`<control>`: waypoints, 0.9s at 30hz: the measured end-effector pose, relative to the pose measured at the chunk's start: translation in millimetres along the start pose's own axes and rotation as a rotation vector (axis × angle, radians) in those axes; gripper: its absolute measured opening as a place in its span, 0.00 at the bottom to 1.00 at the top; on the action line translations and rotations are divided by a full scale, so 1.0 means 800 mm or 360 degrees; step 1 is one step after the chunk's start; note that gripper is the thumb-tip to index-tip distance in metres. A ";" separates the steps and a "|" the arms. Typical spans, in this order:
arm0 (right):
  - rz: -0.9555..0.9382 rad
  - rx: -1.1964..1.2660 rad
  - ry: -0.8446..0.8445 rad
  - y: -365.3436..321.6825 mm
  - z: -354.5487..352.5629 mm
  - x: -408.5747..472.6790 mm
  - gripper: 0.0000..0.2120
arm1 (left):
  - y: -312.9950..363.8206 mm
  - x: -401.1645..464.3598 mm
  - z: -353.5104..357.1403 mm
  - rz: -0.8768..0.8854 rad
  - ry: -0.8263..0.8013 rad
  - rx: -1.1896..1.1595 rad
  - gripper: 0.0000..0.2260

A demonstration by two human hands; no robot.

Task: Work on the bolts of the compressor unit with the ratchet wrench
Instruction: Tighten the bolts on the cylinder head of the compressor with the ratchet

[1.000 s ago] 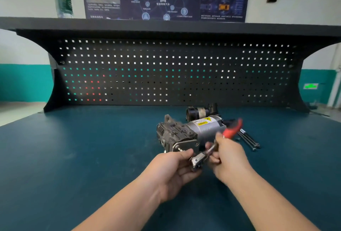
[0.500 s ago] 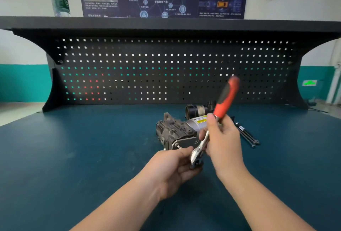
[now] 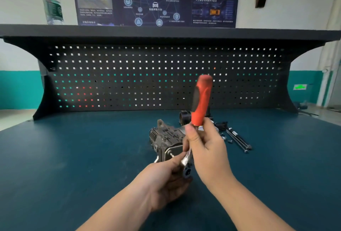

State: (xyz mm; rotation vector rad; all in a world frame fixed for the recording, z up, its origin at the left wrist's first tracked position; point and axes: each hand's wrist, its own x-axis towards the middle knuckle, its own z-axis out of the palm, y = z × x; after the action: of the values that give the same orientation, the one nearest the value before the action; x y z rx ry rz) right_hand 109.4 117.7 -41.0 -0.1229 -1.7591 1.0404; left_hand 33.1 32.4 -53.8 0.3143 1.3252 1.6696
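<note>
Swinging up: ratchet wrench (image 3: 200, 101) handle went from low right to near-vertical at frame centre within a second, right hand (image 3: 206, 147) gripping its shaft. Left hand (image 3: 166, 179) pinches the head end. Compressor unit (image 3: 167, 142) sits on the bench just behind. Looks like mid ratchet stroke; bolt engagement hidden.

Both hands (image 3: 206, 149) curled, close together

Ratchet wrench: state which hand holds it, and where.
Right hand grips the ratchet wrench where its red handle meets the shank; left hand holds its head.
</note>
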 end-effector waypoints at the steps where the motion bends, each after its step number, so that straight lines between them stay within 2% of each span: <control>1: 0.0169 0.0046 0.0136 0.002 -0.001 0.003 0.06 | 0.000 0.000 0.001 0.0008 0.0005 0.0011 0.13; 3: 0.0663 0.0230 0.0414 0.011 -0.003 0.010 0.09 | 0.001 0.001 0.003 0.0038 0.0020 0.0041 0.08; 5: 0.1191 0.0644 0.0616 0.022 -0.005 0.012 0.11 | 0.001 0.004 0.004 0.0075 0.0044 0.0069 0.09; 7: 0.1456 0.0926 0.0699 0.024 -0.005 0.010 0.12 | 0.000 0.005 0.004 0.0101 0.0064 0.0093 0.10; 8: 0.1418 0.0914 0.0667 0.023 -0.006 0.011 0.12 | -0.001 0.005 0.004 0.0102 0.0057 0.0096 0.10; 9: 0.1234 0.0813 0.0595 0.021 -0.006 0.011 0.10 | -0.001 0.005 0.004 0.0091 0.0041 0.0095 0.09; 12: 0.0293 0.0291 0.0100 0.004 -0.006 0.007 0.03 | -0.003 0.005 0.005 0.0045 0.0015 0.0106 0.09; 14: -0.0205 -0.0043 -0.0290 -0.002 -0.002 -0.001 0.03 | -0.005 0.007 0.001 0.0031 -0.0006 0.0107 0.11; 15: -0.0361 -0.0204 -0.0390 -0.003 0.002 -0.005 0.03 | -0.006 0.009 0.000 0.0037 -0.0022 0.0114 0.10; 17: -0.0428 -0.0312 -0.0342 -0.002 0.006 -0.011 0.02 | -0.006 0.010 -0.003 0.0061 -0.0021 0.0127 0.08; 19: -0.0222 -0.0196 -0.0074 0.002 0.004 -0.007 0.04 | -0.004 0.009 -0.003 0.0084 0.0022 0.0109 0.07; 20: -0.0019 -0.0132 0.0106 0.006 0.002 -0.002 0.05 | -0.003 0.009 -0.001 0.0097 0.0039 0.0092 0.07; 22: 0.0566 0.0085 0.0425 0.018 -0.002 0.008 0.08 | -0.002 0.008 0.002 0.0111 0.0036 0.0050 0.07; 24: 0.1217 0.0588 0.0646 0.030 -0.006 0.012 0.11 | -0.002 0.009 0.002 0.0121 0.0032 0.0028 0.07; 25: 0.1425 0.0811 0.0707 0.035 -0.006 0.011 0.12 | -0.002 0.009 0.002 0.0127 0.0035 0.0022 0.07; 26: 0.1526 0.0924 0.0731 0.035 -0.006 0.010 0.12 | -0.003 0.009 0.001 0.0134 0.0036 0.0015 0.07; 27: 0.1498 0.0915 0.0698 0.033 -0.007 0.010 0.12 | -0.003 0.010 0.001 0.0137 0.0027 0.0007 0.06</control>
State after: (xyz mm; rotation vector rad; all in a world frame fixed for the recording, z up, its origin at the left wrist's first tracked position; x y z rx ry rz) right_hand 100.4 141.5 -52.9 -0.7996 -0.9100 1.9660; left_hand 30.9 39.1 -58.5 0.3650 1.3444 1.7444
